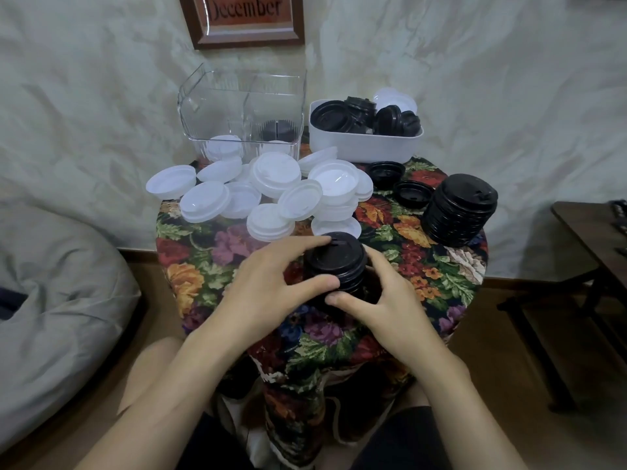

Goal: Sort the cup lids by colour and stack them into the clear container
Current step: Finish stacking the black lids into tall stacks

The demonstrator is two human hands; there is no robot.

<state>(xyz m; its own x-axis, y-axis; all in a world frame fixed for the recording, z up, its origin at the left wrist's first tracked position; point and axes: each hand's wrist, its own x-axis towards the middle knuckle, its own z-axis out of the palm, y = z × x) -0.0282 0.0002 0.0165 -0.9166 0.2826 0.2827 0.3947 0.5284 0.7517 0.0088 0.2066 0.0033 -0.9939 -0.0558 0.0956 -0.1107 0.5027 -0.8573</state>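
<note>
A stack of black cup lids (339,257) stands near the front of a small round table with a floral cloth (400,228). My left hand (268,286) grips the stack from the left and my right hand (383,300) grips it from the right. A second, taller stack of black lids (459,210) leans at the right. Several loose white lids (271,191) lie spread across the back left of the table. The clear container (242,110) stands behind them, with a few white and black lids inside.
A white tray (366,144) at the back right holds several black lids and a white one. Two single black lids (412,193) lie in front of it. A grey cushion (51,300) sits at the left, a dark wooden table (593,239) at the right.
</note>
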